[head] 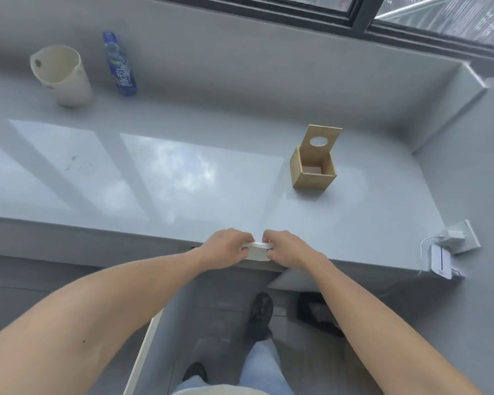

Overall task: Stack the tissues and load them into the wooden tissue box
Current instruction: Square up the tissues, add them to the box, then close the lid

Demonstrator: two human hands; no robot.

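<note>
- At the counter's near edge, the left hand and right hand pinched a thin white stack of tissues from either side, fingers clamped on its ends.
- It looked like the squaring-up step; nothing seemed loaded yet.
- Well beyond, to the right, the box stood with its lid tipped up.
- Next came, I judged, a carry over and a level drop inside.

Left hand: fingers curled tight, pinching (thumb underneath).
Right hand: fingers curled, pinching too.
Arms: both bare, stretched forward, hands nearly meeting.
</note>
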